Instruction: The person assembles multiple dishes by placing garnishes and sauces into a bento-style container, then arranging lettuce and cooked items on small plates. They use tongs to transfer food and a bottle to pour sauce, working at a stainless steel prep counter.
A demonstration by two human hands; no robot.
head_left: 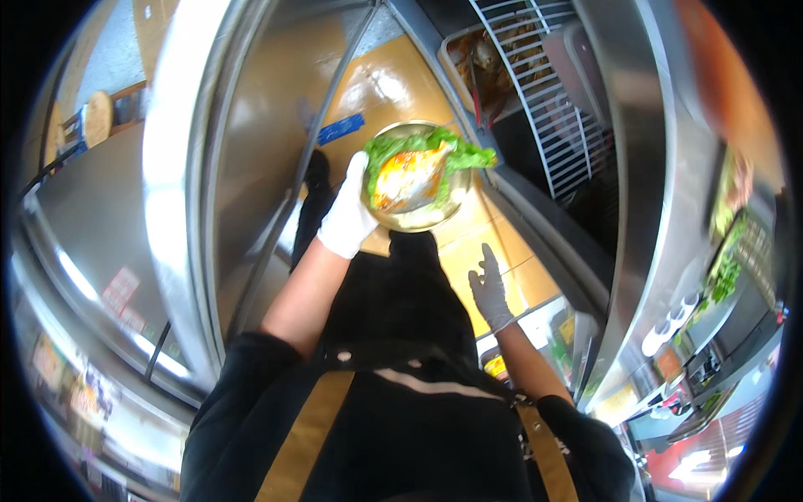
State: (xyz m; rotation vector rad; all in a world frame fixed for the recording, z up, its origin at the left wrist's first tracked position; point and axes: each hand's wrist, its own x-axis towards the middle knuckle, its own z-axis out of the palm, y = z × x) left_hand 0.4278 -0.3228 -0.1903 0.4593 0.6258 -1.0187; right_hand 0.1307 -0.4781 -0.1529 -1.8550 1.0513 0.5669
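My left hand (350,213), in a white glove, grips the left rim of a round metal bowl (458,203) in front of my body. Green lettuce leaves (477,157) line the bowl and stick out past its right edge. On them lies a shiny, orange-brown glazed piece of meat (410,178), perhaps a chicken leg, with a narrow end pointing up to the right. Lower right of the bowl, my right hand (489,289) in a dark grey glove hangs with its fingers apart, holding nothing.
A steel door (276,109) stands swung out on my left. To the right, an open cabinet has a white wire shelf (535,84) above a tray of food (485,63) with red-handled tongs (478,107). A blue strip (340,128) shows near the tan floor tiles (401,63).
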